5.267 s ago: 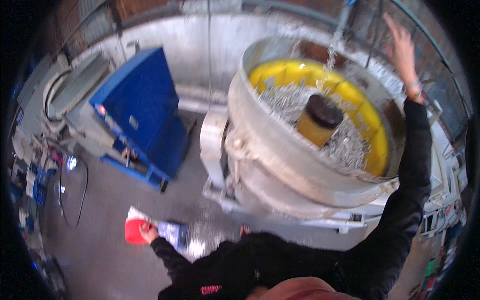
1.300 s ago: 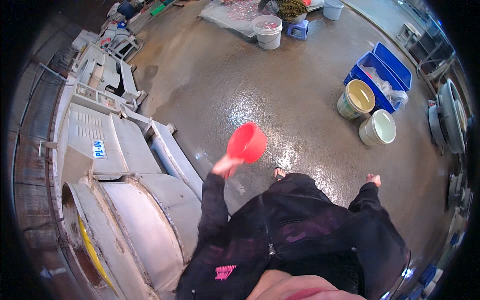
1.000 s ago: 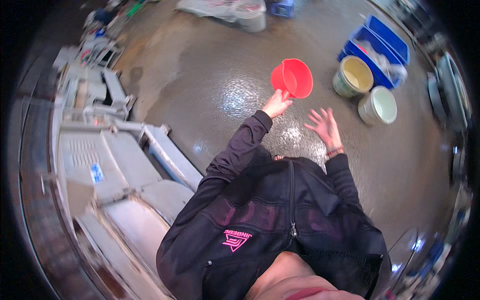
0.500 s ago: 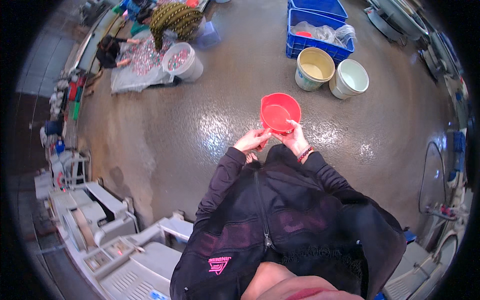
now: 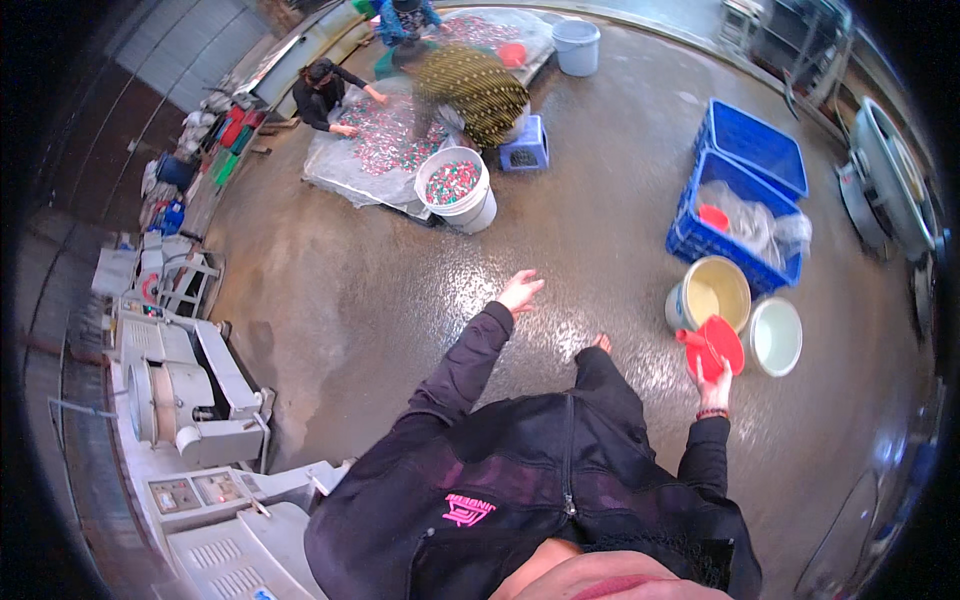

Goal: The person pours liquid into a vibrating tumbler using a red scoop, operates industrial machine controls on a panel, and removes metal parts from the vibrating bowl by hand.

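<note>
My right hand (image 5: 711, 387) grips a red plastic dipper (image 5: 724, 345), a round cup with a short handle that points left. The dipper is tilted and overlaps the front of a cream-coloured bucket (image 5: 676, 307); whether the two touch I cannot tell. Close by on the right stands a white bucket (image 5: 797, 338) with a pale inside. My left hand (image 5: 520, 291) is held out over the wet floor, fingers apart, holding nothing.
Two blue crates (image 5: 752, 135) stand far right, the nearer with clear plastic and a red cup. Far left, a white bucket (image 5: 470, 215) of small coloured pieces stands by a low covered platform (image 5: 335, 180), where several people work. Grey machines (image 5: 215, 440) line the left.
My hands have parted: the left let go of the dipper and reached forward, the right carried it rightward to the buckets. My view has turned and shifted forward.
</note>
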`<control>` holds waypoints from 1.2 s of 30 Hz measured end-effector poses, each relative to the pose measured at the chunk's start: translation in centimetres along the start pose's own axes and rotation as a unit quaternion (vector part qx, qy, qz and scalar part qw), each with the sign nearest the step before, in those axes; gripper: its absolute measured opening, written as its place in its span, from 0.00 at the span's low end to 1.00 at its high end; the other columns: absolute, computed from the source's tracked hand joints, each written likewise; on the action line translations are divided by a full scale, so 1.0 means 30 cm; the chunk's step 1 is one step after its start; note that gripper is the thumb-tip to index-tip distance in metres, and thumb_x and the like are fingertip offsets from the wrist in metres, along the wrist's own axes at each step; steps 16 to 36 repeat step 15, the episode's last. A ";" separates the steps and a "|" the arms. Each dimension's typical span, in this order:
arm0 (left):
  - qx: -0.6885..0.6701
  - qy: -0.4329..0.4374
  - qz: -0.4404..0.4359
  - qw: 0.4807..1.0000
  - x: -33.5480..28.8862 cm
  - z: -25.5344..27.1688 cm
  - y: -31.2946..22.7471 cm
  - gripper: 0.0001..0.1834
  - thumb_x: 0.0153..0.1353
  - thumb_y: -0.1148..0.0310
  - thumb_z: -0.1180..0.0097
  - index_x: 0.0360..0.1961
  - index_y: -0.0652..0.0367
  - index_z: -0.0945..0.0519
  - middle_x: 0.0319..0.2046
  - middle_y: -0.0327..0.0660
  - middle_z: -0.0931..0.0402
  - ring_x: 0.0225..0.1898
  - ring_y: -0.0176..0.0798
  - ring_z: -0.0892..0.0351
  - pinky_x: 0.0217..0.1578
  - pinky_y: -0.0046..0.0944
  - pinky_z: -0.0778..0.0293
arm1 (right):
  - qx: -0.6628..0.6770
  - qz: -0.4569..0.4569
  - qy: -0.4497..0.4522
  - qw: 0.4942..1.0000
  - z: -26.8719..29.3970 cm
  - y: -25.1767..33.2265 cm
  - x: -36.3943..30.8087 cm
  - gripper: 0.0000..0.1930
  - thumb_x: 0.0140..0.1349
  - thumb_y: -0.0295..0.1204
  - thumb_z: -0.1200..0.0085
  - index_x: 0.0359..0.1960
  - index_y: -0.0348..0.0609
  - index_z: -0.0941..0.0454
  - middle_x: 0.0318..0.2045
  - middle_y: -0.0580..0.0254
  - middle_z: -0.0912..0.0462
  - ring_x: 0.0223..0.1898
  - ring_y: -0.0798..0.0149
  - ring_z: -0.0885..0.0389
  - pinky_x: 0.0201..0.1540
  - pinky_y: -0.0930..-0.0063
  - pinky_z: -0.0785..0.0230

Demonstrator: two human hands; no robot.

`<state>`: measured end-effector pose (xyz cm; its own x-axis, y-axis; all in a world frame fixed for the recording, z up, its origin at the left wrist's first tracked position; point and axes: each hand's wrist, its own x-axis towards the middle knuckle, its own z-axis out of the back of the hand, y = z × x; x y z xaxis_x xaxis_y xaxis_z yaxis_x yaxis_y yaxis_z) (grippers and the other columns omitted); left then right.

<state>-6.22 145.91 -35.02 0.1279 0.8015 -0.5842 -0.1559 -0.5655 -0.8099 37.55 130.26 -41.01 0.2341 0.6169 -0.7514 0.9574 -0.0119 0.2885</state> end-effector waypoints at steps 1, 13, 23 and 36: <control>0.061 -0.074 -0.002 0.995 0.110 0.069 0.044 0.28 0.48 0.62 0.48 0.51 0.56 0.39 0.39 0.43 0.32 0.39 0.36 0.33 0.31 0.38 0.31 | 0.017 -0.026 -0.012 0.999 -0.040 0.062 0.072 0.26 0.45 0.35 0.49 0.49 0.49 0.41 0.49 0.58 0.39 0.48 0.46 0.42 0.47 0.52 0.39; 0.337 -0.328 0.251 0.846 0.419 0.297 -0.140 0.34 0.42 0.51 0.47 0.52 0.46 0.42 0.51 0.48 0.44 0.53 0.48 0.47 0.49 0.51 0.46 | -0.259 0.024 -0.152 0.954 -0.417 0.380 0.613 0.26 0.44 0.41 0.52 0.47 0.50 0.42 0.51 0.57 0.48 0.52 0.48 0.49 0.45 0.45 0.45; 0.323 -0.343 0.306 0.827 0.493 0.293 -0.190 0.38 0.42 0.52 0.46 0.55 0.48 0.46 0.55 0.47 0.52 0.55 0.47 0.50 0.50 0.52 0.48 | -0.224 -0.022 -0.096 0.970 -0.467 0.384 0.757 0.37 0.37 0.41 0.46 0.51 0.51 0.48 0.49 0.61 0.45 0.49 0.55 0.45 0.47 0.45 0.47; 0.323 -0.343 0.306 0.827 0.493 0.293 -0.190 0.38 0.42 0.52 0.46 0.55 0.48 0.46 0.55 0.47 0.52 0.55 0.47 0.50 0.50 0.52 0.48 | -0.224 -0.022 -0.096 0.970 -0.467 0.384 0.757 0.37 0.37 0.41 0.46 0.51 0.51 0.48 0.49 0.61 0.45 0.49 0.55 0.45 0.47 0.45 0.47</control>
